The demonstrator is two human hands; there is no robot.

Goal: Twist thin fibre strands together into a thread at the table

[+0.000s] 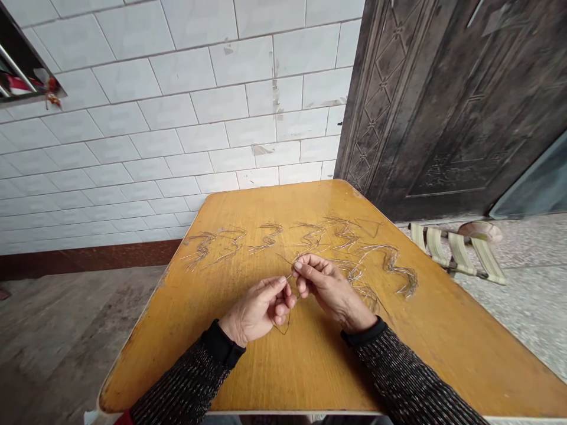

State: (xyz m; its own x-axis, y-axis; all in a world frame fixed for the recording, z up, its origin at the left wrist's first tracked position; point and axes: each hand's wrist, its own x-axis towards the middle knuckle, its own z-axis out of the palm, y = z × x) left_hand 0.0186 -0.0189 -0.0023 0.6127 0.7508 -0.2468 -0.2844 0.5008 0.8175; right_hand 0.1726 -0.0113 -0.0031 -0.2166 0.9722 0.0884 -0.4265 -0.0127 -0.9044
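Near the middle of the table, my left hand [262,307] and my right hand [325,286] are close together, both pinching a thin bent wire [289,321]. The wire's lower part hangs in a bend below my left fingers, and a straight end sticks out up and left of my right fingertips. Several bundles of similar zigzag wires lie around: one [271,236] straight beyond my hands, one [202,245] at the far left, one [392,265] to the right. More loose wires [354,273] lie partly hidden behind my right hand.
The yellow wooden table [248,366] has its far edge near a white tiled wall [190,112]. A dark metal door [460,106] stands at the right. On the floor beside the table is a low seat with striped straps [458,255]. A barred window [22,77] is at upper left.
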